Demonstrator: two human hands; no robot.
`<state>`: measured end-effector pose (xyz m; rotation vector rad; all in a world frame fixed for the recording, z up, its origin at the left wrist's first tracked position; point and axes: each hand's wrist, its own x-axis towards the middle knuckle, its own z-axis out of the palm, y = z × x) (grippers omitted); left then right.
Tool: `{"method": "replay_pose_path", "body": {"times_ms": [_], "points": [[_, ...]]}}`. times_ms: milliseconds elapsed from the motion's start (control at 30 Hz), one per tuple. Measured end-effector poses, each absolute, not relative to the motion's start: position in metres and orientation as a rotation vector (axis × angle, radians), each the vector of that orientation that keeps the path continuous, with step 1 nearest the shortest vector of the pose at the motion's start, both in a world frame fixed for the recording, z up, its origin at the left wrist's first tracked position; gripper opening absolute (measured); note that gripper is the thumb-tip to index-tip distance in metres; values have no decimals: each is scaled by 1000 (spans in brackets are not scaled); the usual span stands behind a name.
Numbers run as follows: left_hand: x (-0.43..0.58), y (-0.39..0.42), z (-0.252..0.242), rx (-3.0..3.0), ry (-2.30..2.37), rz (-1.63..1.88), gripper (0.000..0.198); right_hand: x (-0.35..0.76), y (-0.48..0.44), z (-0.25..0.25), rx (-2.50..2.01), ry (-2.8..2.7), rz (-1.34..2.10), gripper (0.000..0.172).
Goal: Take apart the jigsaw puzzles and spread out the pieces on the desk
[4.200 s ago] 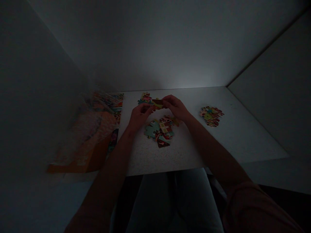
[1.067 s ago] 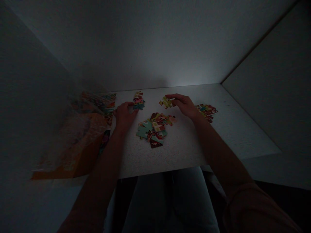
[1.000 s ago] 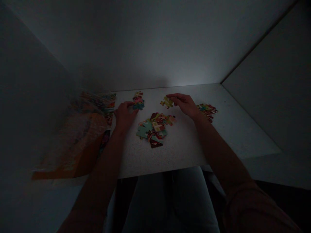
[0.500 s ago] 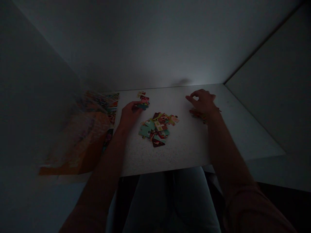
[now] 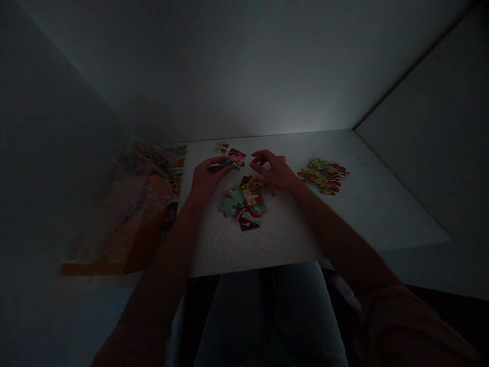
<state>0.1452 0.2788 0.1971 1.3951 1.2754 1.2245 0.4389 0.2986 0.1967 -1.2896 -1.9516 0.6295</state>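
My left hand (image 5: pixel 208 176) holds a small group of puzzle pieces (image 5: pixel 236 158), pink, dark red and teal, between thumb and fingers above the white table (image 5: pixel 225 250). Just to the right of that group is my right hand (image 5: pixel 273 169), its thumb and fingers curved apart with nothing visible between them. Below both hands lies a loose pile of puzzle pieces (image 5: pixel 229 205) in teal, cream and dark red; my right hand hides part of its right edge. One cream and brown puzzle piece (image 5: pixel 221 147) rests behind the held ones.
A second heap of puzzle pieces (image 5: pixel 324 176), mostly green and orange, lies on the right of the table. On the left stands an orange box (image 5: pixel 145 219) with clear plastic wrapping and printed pictures. White walls (image 5: pixel 244 76) rise behind the table and at its sides.
My right hand has moved left from the heap on the right to beside the held pieces, uncovering that heap. The pieces in my left hand have shifted slightly right and turned.
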Motion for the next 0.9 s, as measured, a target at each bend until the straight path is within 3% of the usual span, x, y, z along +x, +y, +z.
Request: {"method": "replay_pose_path", "body": {"times_ms": [133, 500, 767, 900], "points": [[152, 277, 196, 1397, 1220, 1235, 50, 426, 298, 194, -1158, -1834, 783, 68], [141, 302, 177, 1324, 1218, 1433, 48, 448, 307, 204, -1159, -1791, 975, 47], [152, 290, 182, 1394, 1103, 1350, 56, 436, 299, 202, -1075, -1820, 909, 57], [155, 288, 183, 1470, 1029, 1252, 50, 433, 300, 202, -1030, -1834, 953, 59]]}}
